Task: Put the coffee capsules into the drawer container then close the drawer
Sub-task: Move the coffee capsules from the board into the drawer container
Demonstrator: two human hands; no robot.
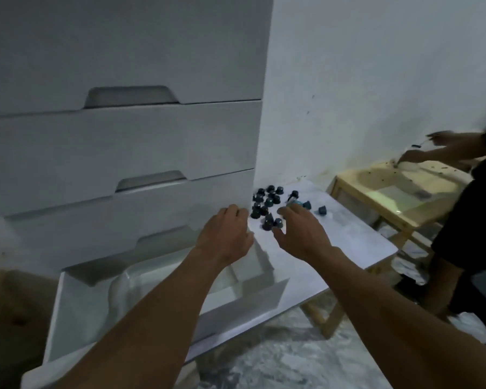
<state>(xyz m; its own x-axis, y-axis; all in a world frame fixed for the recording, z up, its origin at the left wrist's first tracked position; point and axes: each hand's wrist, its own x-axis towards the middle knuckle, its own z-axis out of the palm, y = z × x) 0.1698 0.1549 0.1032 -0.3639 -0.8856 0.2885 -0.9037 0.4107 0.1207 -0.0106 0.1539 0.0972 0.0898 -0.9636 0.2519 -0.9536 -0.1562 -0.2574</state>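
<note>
Cabinet (124, 141): tall white drawer unit on the left, its upper drawers shut, with cut-out grips along their top edges.
Drawer (76, 313): the lowest one stands pulled out toward the person, probably left open so the capsules can be dropped straight in.
Container (141, 279): a clear plastic tub sits inside the drawer, partly hidden under the left forearm; no capsules show in it.
Counter (334, 248): low white top just right of the cabinet, on pale wooden legs, carrying the capsules.
Bystander (469, 220): a second person in dark clothes works at a wooden table on the far right, well apart from the task.
Left hand (226, 234): palm down at the cabinet's corner, fingers loosely curled, holding nothing that shows, just short of the cluster.
Right hand (300, 234): fingers spread and half open over the near edge of the cluster, poised to gather; whether it grips a capsule, I cannot tell.
Capsules (267, 204): small dark blue-black cups, flared at the base, clustered at the counter's far left corner, with a few strays to the right; all look still to be moved.
</note>
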